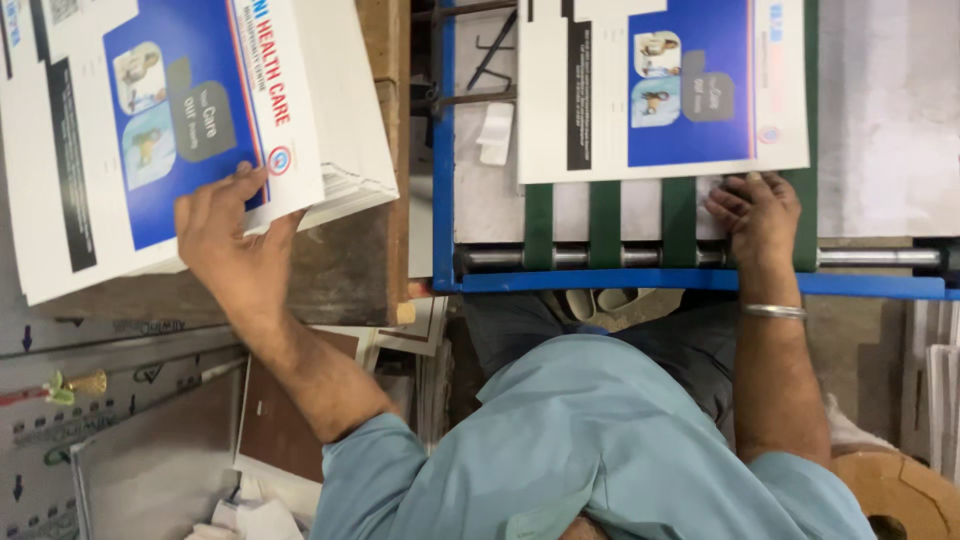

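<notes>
Looking down past my light blue shirt point(580, 440), I have my left hand point(235, 240) spread flat on the top sheet point(170, 120) of a stack of printed cards point(340, 180), fingers wide and pressing on its near edge, gripping nothing that I can see. That sheet is white with a large blue panel, two small photo insets, a grey shape and a black strip along one side; a small round emblem sits just beside my fingertips. The stack rests on a worn wooden block point(350, 270).

My right hand point(755, 215) lies palm down with fingers loosely together on the feed table point(690, 282), a flat bed framed in blue. It rests at the near edge of a second printed sheet point(660, 90), same white border and blue panel, lying flat on the bed over green belts point(605, 225) that run toward a steel roller point(880, 258). Whether my fingertips actually pinch that sheet, I cannot tell. A metal bangle point(773, 311) circles that wrist.

Down at my left, grey boards point(120, 420) with arrow marks and a brown card point(275, 430) lie piled on one another. A cardboard roll point(900, 495) shows at the lower right.
</notes>
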